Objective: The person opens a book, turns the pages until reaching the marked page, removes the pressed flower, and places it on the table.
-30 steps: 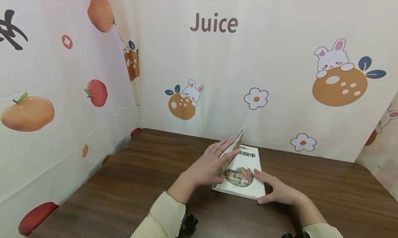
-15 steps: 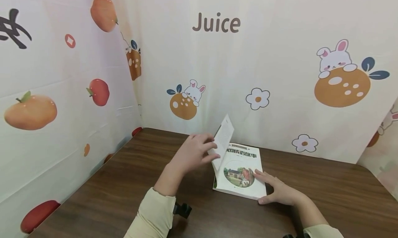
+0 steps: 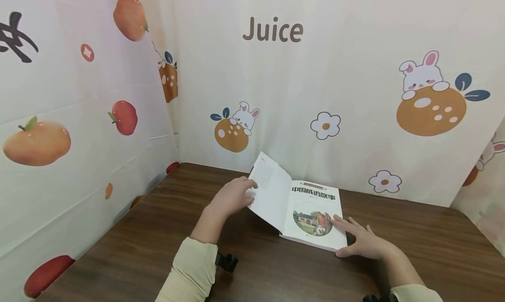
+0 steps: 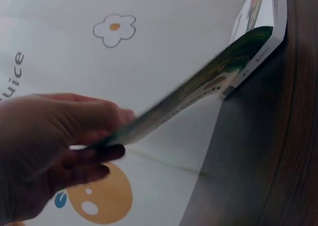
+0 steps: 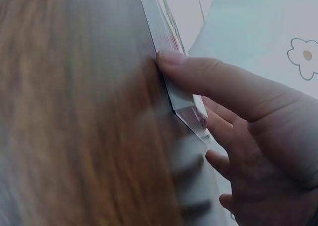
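A paperback book (image 3: 317, 216) with Chinese characters and a round house picture on its title page lies on the table, its front cover (image 3: 270, 188) swung up to the left and tilted. My left hand (image 3: 232, 196) pinches the cover's left edge. In the left wrist view, the left hand (image 4: 59, 146) has its thumb on one side of the cover (image 4: 194, 87) and fingers on the other. At the book's lower right corner, my right hand (image 3: 364, 240) rests with spread fingers on the page. The right wrist view shows the thumb (image 5: 174, 59) against the book's edge (image 5: 171, 89).
The dark wood-grain table (image 3: 252, 271) extends around the book. Printed curtains stand behind it (image 3: 355, 153) and along the left side. A black wrist mount (image 3: 226, 261) sits by the left sleeve.
The left hand has moved left, and the front cover has swung from over the title page to the left, baring the page. The book has shifted slightly right; the right hand stays at its corner.
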{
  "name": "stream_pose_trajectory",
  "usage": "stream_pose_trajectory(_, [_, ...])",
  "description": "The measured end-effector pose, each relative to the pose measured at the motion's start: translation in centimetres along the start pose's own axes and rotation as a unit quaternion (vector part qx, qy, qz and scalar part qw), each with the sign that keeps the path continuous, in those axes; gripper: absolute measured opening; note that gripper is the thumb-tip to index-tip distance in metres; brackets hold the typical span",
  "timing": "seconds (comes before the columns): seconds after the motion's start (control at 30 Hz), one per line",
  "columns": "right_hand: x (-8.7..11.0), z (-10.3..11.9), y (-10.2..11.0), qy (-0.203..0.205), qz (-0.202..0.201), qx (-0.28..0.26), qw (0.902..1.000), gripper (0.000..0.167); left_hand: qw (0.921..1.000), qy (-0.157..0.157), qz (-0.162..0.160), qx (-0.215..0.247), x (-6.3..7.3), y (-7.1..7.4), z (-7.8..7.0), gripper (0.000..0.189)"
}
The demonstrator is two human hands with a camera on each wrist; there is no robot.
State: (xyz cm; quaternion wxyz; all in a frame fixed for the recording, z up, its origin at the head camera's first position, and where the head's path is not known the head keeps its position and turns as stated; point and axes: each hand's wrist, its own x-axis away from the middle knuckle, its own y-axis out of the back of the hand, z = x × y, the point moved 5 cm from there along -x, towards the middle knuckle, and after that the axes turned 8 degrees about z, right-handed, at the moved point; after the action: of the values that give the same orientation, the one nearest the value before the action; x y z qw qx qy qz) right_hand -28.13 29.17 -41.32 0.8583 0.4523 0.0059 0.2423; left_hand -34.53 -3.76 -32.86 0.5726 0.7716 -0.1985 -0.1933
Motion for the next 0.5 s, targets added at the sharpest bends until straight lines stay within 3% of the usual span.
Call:
stream_pose_trajectory(0.2, [-0.1,-0.5,0.0,0.02,-0.013,-0.001,0.9997,0.088,0.9922,0.078,0.08,0.055,-0.3,-2.4,2.4,0.042])
stream_pose_trajectory(0.3, [-0.1,-0.7,0.0,0.03,-0.019,-0.005,0.9994,0.087,0.9859,0.099,0.117,0.066,-0.4,-3.8,3.1,0.048])
stream_pose_trajectory(0.5, [-0.1,-0.8,-0.1,0.041,-0.028,-0.01,0.9987,0.085,0.9769,0.137,0.139,0.088,-0.7,-5.9,4.1,0.054])
